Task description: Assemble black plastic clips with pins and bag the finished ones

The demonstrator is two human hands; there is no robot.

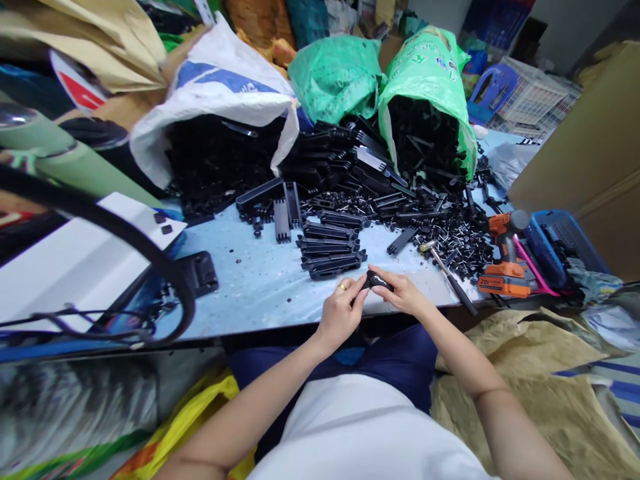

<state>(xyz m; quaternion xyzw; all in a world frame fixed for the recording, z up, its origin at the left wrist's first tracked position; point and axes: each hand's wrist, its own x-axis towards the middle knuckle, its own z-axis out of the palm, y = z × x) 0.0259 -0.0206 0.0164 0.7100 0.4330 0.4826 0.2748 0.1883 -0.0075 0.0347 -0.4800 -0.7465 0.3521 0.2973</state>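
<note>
My left hand and my right hand meet at the near edge of the pale blue table. Both pinch a small black plastic part between their fingertips. A ring shows on a left finger. Just beyond the hands lies a short stack of long black plastic pieces. Farther back a big heap of black plastic parts spreads across the table.
A white sack and a green sack lie open and spill black parts. An orange cordless drill and a screwdriver lie at the right. A blue basket stands beside them. Cardboard rises far right.
</note>
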